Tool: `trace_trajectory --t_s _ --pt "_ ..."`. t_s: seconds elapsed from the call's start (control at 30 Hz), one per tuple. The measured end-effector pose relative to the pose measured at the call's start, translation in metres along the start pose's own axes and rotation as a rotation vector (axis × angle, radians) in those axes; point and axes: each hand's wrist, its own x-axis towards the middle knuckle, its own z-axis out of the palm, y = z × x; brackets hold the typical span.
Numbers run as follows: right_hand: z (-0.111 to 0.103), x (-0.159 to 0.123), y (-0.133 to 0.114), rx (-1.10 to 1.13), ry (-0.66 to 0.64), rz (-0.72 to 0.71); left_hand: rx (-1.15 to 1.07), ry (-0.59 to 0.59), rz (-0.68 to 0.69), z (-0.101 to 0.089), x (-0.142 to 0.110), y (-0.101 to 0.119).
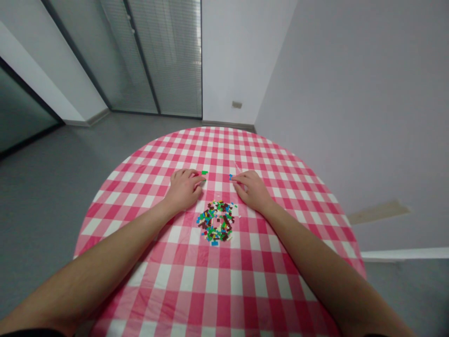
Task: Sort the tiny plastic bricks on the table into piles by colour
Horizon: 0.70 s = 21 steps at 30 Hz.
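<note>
Small plastic toy bricks lie on a round table under a red-and-white checked tablecloth [203, 276]. My left hand [183, 188] rests left of centre, fingers curled, a sliver of green brick [204, 180] showing at the fingertips. Just beyond those fingertips, another green brick [204, 172] lies on the cloth. Across from it, my right hand [253, 189] is bent in a pinch, with a small blue brick [230, 177] at its fingertips. Closer to me, between both wrists, a loose ring-shaped pile of mixed bricks [226, 221] spreads out in brown, green, blue, yellow and white.
One larger blue brick [214, 243] sits at the near edge of the pile. Past the table stand a glass partition with blinds [171, 56] and a plain wall [351, 103] on the right. Grey floor [45, 201] shows at the left.
</note>
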Motion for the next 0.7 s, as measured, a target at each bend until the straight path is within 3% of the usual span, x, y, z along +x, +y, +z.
trace_trajectory --t_s 0.7 --pt "-0.0001 -0.0001 -0.0006 -0.011 0.026 -0.003 0.013 -0.034 -0.041 0.0035 0.0007 -0.005"
